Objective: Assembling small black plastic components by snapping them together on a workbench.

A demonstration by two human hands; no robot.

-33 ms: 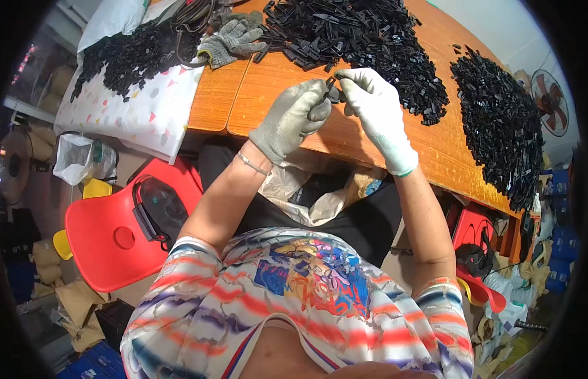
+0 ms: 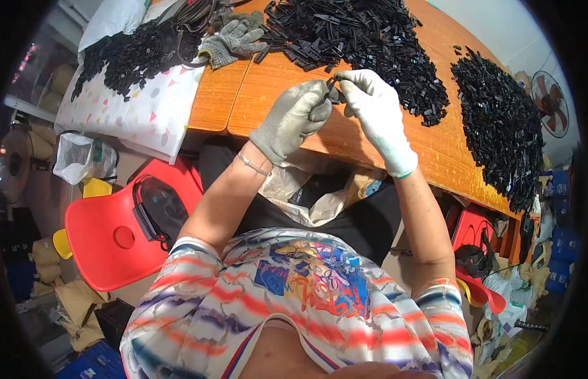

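Observation:
My left hand [image 2: 292, 119] wears a grey glove and my right hand [image 2: 377, 112] a white one. Both meet over the orange table [image 2: 256, 95], pinching one small black plastic part [image 2: 332, 86] between their fingertips. Just beyond the hands lies a big heap of the same black parts [image 2: 363, 38]. A second heap [image 2: 499, 126] spreads along the table to the right.
A spare pair of grey gloves [image 2: 234, 38] lies at the table's far left. A patterned white cloth [image 2: 142, 107] carries more black parts [image 2: 126, 57]. A red chair [image 2: 126, 230] stands to my left, a crumpled bag [image 2: 300, 196] on my lap, a fan [image 2: 551, 104] at right.

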